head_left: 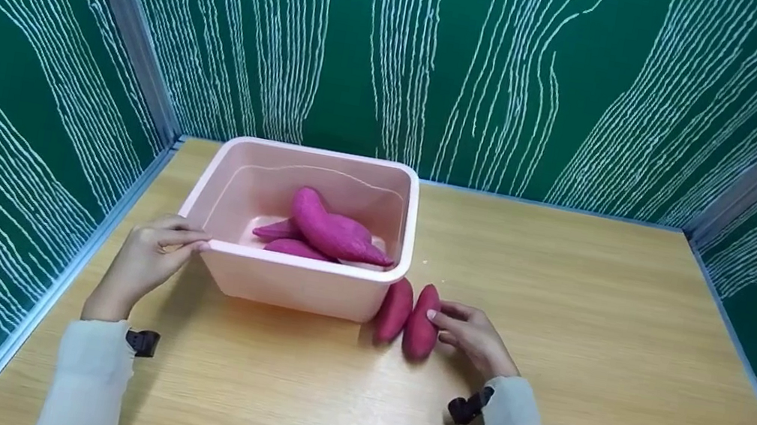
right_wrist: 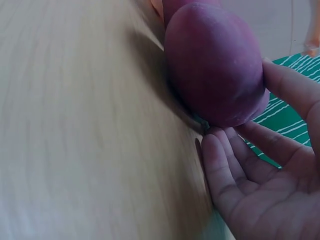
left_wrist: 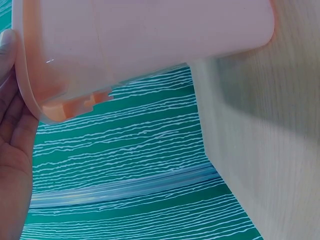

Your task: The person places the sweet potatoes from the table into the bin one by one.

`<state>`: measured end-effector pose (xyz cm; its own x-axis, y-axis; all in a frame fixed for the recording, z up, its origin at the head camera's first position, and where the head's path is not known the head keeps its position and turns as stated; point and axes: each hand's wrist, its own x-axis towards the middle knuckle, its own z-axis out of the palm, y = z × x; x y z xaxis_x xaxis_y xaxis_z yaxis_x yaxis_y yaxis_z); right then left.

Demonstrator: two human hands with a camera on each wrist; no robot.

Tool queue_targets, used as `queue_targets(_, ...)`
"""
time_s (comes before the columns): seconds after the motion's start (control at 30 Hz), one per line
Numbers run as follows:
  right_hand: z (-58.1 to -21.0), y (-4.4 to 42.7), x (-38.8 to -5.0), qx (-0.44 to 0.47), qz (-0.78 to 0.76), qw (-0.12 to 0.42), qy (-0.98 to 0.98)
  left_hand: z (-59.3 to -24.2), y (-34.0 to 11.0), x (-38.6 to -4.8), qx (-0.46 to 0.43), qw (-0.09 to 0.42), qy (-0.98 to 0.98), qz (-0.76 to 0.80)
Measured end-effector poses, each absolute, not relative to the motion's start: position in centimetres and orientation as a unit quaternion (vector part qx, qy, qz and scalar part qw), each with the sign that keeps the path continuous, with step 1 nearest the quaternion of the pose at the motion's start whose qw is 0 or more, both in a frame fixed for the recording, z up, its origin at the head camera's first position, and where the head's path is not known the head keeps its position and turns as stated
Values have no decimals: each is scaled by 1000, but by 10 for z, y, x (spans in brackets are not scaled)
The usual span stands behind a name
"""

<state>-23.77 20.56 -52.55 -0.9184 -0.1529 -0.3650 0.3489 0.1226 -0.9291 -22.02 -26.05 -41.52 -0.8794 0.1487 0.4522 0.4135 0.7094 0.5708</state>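
Note:
My left hand point(head_left: 145, 261) pinches the front left corner of the rim of a pink plastic bin point(head_left: 306, 285); the left wrist view shows the fingers point(left_wrist: 12, 112) at that rim. Several purple-red sweet potatoes point(head_left: 337, 235) lie inside the bin. Two more are on the table beside its front right corner, standing nearly parallel. My right hand point(head_left: 480, 339) holds the right-hand one point(head_left: 422, 326), thumb on its upper side. The other one point(head_left: 395, 312) lies between it and the bin. In the right wrist view, fingertips reach under the held sweet potato point(right_wrist: 215, 65).
A wooden table point(head_left: 583, 313) carries everything. Green panels point(head_left: 492, 71) with white wavy lines stand behind it and at both sides, joined by grey metal posts point(head_left: 125, 13). A black band point(head_left: 142, 342) is on the left wrist, another point(head_left: 469, 406) on the right.

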Motion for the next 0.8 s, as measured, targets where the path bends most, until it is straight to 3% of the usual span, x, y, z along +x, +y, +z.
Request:
queue_targets(0.5,-532,203,-237,70,-653,178,733,-416,-261,-221,-143,175,-907,-356)
queue_targets(0.8,-534,199,-233,76,-688,182,699,-417,-261,-222,-158,200,-903,-347)
